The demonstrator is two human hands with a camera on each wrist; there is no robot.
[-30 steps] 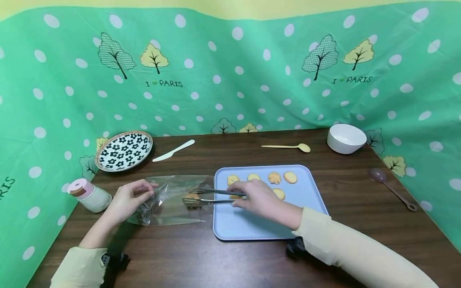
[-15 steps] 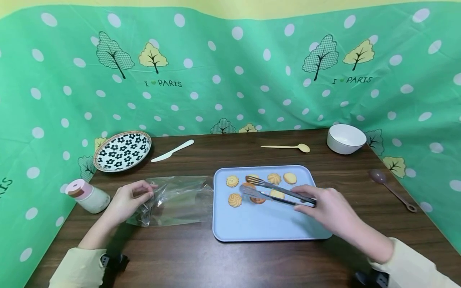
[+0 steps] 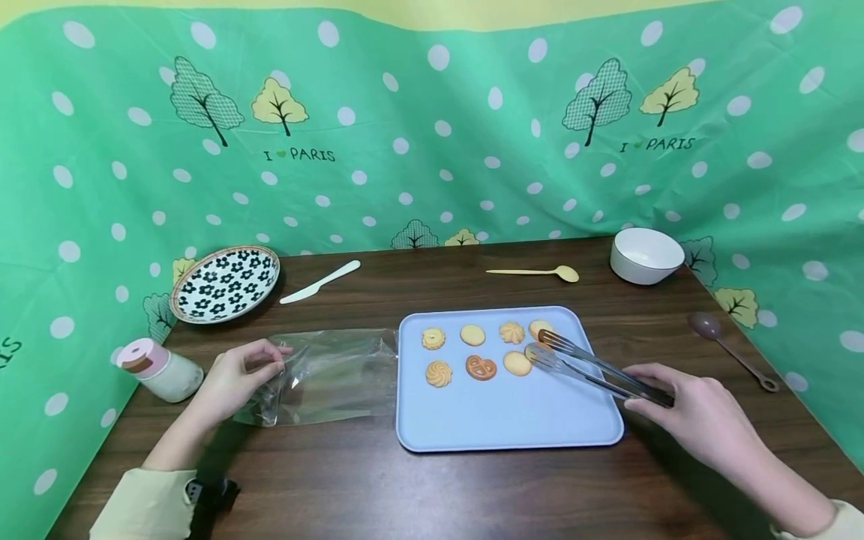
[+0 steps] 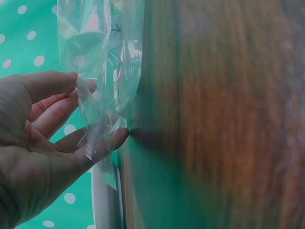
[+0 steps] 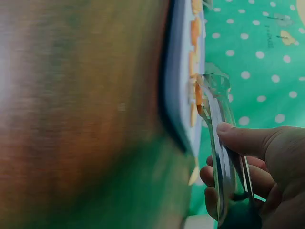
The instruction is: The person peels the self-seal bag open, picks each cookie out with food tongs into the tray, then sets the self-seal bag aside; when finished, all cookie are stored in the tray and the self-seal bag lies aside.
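Note:
A clear plastic bag (image 3: 337,375) lies flat on the table beside the tray. My left hand (image 3: 241,379) pinches its near left end between thumb and fingers; in the left wrist view the crinkled film (image 4: 107,86) runs up from the fingertips. My right hand (image 3: 695,409) grips metal tongs (image 3: 601,367) at their handle end. Their tips reach over the right part of the light blue tray (image 3: 506,420), overlapping the top-right cookie (image 3: 539,328). Several cookies lie there in two rows, among them a brown pretzel-shaped cookie (image 3: 481,367) and a swirled cookie (image 3: 439,373).
A flower-patterned plate (image 3: 226,285) and a white knife (image 3: 320,283) lie at the back left, with a pink-lidded jar (image 3: 165,369) near my left hand. Behind the tray is a yellow spoon (image 3: 533,272). A white bowl (image 3: 646,256) and a brown spoon (image 3: 732,351) are on the right.
My right hand has drawn the tongs rightward, from the bag to the tray's right side. A brownish round thing at their tips in the bag no longer shows there. My left hand stays put.

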